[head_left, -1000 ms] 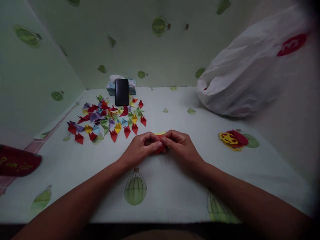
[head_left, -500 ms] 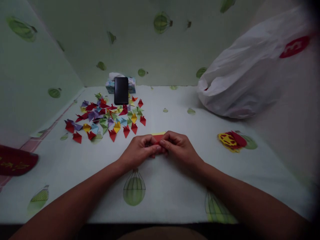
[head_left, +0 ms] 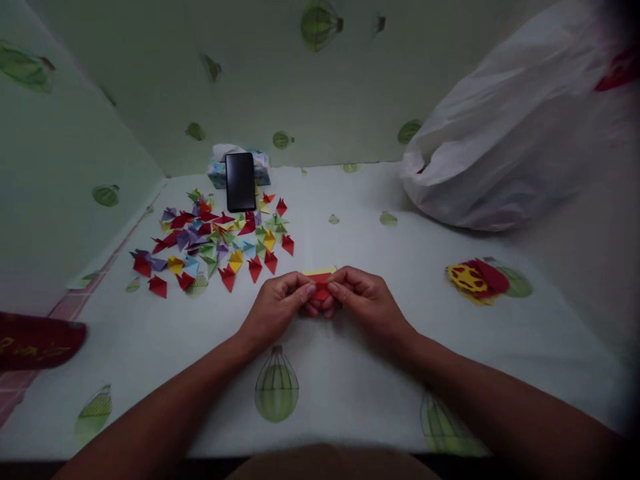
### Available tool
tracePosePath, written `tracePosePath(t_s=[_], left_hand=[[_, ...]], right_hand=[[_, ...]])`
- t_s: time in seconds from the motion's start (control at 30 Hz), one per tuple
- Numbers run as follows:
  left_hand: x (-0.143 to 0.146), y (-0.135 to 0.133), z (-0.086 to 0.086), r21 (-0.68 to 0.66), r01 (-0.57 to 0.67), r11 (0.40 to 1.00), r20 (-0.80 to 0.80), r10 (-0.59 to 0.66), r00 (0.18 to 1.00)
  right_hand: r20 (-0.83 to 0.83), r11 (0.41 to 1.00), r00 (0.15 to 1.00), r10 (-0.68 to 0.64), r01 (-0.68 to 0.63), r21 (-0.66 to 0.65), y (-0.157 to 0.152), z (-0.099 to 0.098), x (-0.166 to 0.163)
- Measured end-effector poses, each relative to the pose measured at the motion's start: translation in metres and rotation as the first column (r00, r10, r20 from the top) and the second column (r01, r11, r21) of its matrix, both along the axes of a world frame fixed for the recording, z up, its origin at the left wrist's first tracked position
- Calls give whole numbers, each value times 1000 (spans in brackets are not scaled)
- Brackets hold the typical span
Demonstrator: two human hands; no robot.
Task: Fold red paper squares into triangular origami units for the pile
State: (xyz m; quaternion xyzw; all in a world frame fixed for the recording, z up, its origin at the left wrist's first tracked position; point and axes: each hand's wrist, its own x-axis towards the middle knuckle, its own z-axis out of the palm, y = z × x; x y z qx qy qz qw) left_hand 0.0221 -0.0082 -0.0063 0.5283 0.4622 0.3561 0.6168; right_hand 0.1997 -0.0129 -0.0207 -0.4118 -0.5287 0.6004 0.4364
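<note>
Between my two hands, just above the table, is a small folded piece of red paper (head_left: 321, 288) with a pale yellow strip along its far edge. My left hand (head_left: 281, 303) pinches its left side between thumb and fingers. The right side is gripped the same way by my right hand (head_left: 364, 298). Several fingertips show beneath the paper, and part of it is hidden by the thumbs. To the left lies a spread of small folded paper figures (head_left: 229, 279) in red, yellow, green, purple and blue.
A phone (head_left: 241, 182) leans on a tissue box (head_left: 217, 175) behind the paper figures. A large white plastic bag (head_left: 480, 167) bulges at the back right. Red and yellow cut-out pieces (head_left: 477, 279) lie at the right. A dark red object with gold marks (head_left: 40, 341) sits at the left edge.
My thumbs have moved slightly apart, so more of the red paper's face shows between them. Both hands still hold it. The camera view has shifted and tilted a little.
</note>
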Motion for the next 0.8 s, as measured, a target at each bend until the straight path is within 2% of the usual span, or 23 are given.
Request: tracePosePath(t_s=[0.17, 0.3, 0.47, 0.57, 0.67, 0.8], left_hand=[[1, -1, 1, -46, 19, 999, 24, -18, 1000], [-2, -1, -1, -87, 34, 996, 32, -31, 999], [0, -4, -8, -162, -19, 987, 173, 47, 984], [5, -8, -13, -208, -73, 975, 242, 124, 962], [9, -11, -16, -271, -49, 961, 328, 140, 934], [11, -11, -15, -324, 10, 946, 434, 139, 890]], right_hand=[[70, 999, 998, 3, -6, 44, -2, 3, 0], [104, 1000, 995, 13, -11, -18, -3, 3, 2], [-64, 997, 998, -7, 2, -77, -2, -1, 0], [-161, 995, 986, 50, -63, -78, 0, -4, -2], [-211, 987, 970, 118, -138, -84, 2, -4, -3], [-252, 980, 958, 136, -168, -110, 2, -4, -3]])
